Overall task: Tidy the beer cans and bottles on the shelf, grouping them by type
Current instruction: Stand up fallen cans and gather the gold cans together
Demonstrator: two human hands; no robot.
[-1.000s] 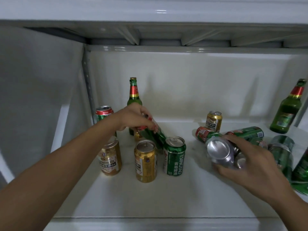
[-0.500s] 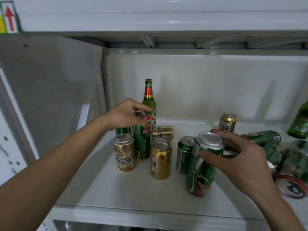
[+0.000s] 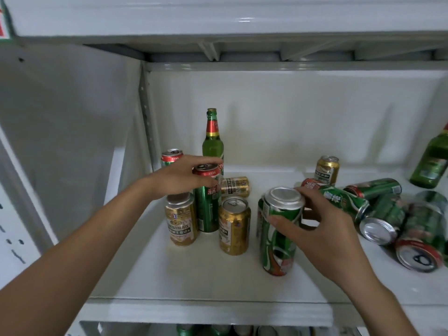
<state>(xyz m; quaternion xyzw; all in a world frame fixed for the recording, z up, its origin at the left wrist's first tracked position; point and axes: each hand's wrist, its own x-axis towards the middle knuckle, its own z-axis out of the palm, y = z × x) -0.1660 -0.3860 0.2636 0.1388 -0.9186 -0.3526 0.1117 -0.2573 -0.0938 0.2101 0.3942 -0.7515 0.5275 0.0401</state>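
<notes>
On the white shelf (image 3: 184, 282), at about its centre, the right hand (image 3: 322, 229) grips a green can (image 3: 278, 236) turned bottom-up, fingers curled round its upper rim and thumb across its side; the can's lower end rests on the shelf. At 10 o'clock from it the left hand (image 3: 180, 177) pinches the red top of a tall green can (image 3: 207, 207) standing upright between two gold cans (image 3: 181, 220) (image 3: 234, 226). Behind these, at 12 o'clock, stands a green bottle (image 3: 212, 141), with a red-topped can (image 3: 171, 157) to its left and a gold can lying on its side (image 3: 235, 186) to its right. At 3 o'clock green cans lie tumbled in a heap (image 3: 388, 214), an upright gold can (image 3: 327, 169) behind them, and a second bottle (image 3: 431, 161) leans at the far right edge.
</notes>
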